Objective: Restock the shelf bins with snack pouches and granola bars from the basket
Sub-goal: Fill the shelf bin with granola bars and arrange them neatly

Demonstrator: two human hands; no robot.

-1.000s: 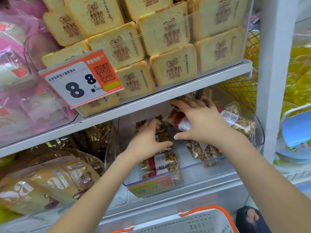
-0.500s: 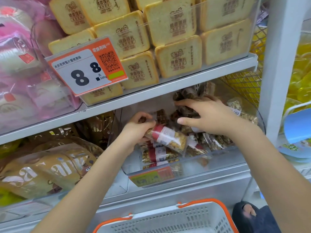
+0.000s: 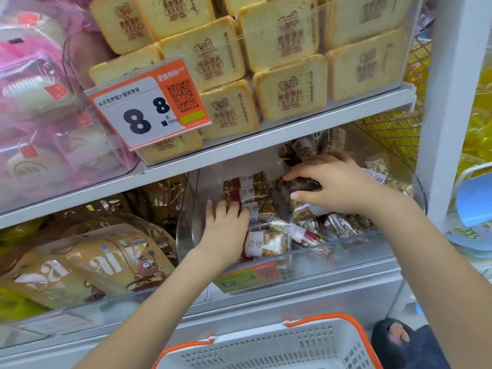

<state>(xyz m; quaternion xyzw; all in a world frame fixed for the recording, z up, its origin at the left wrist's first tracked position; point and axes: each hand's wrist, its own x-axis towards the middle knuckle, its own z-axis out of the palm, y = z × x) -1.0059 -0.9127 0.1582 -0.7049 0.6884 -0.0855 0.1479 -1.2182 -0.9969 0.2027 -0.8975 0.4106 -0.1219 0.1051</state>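
Granola bars (image 3: 249, 193) under L hand (image 3: 226, 230)

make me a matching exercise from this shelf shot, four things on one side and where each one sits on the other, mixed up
Things:
1. toast-shaped snack packs
2. granola bars
3. gold pouches
4. white basket

Places:
A. lower shelf, in the bin to the left of the one both hands reach into
B. below the shelves, at the bottom edge of the view
C. upper shelf, behind the price tag
D. lower shelf, in the clear bin with the left hand and right hand

Pairs: 1-C, 2-D, 3-A, 4-B
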